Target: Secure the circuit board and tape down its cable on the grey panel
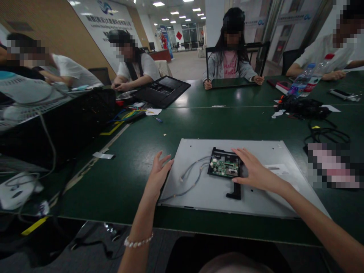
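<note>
A flat grey metal display panel (267, 204) lies on the table in front of me. On it sits a black plastic bracket (237, 192) carrying a green circuit board (222, 168). Thin grey cables (191, 182) run leftward from the board over the panel. My right hand (253, 170) spans the bracket's right side, fingers at its far edge and thumb at the near side. My left hand (157, 174) is at the panel's left edge with its fingers apart and nothing in them; whether it touches the edge I cannot tell.
Across the green table (136, 151), one person holds a black frame (233, 83). A black monitor cover (165, 91) lies far left, near coloured wires (127, 115). Bottles (303, 79) and black cables (327, 131) are at right. A large black box (71, 117) stands left.
</note>
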The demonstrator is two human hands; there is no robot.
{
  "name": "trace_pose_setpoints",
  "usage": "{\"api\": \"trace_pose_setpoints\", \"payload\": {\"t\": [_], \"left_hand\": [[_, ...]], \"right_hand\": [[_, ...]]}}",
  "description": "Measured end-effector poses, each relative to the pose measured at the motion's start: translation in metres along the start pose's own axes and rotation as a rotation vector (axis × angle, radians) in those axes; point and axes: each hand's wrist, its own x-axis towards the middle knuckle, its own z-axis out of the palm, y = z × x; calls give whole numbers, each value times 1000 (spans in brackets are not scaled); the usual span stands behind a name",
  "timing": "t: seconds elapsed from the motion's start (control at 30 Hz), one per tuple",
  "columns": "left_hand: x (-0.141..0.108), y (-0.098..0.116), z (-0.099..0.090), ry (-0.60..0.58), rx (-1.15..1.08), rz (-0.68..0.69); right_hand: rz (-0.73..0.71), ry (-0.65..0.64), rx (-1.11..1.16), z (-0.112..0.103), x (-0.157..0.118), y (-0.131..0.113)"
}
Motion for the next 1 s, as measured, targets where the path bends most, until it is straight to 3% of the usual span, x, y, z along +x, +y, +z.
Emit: {"api": "trace_pose_setpoints", "payload": {"t": [0.27, 0.57, 1.0], "left_hand": [[2, -1, 2, -14, 48, 23], [-6, 8, 4, -9, 126, 14], [-1, 1, -4, -23, 166, 40]], "right_hand": [[-118, 75, 160, -3, 5, 10], [-106, 80, 238, -7, 2, 15], [-121, 71, 293, -8, 1, 20]]}}
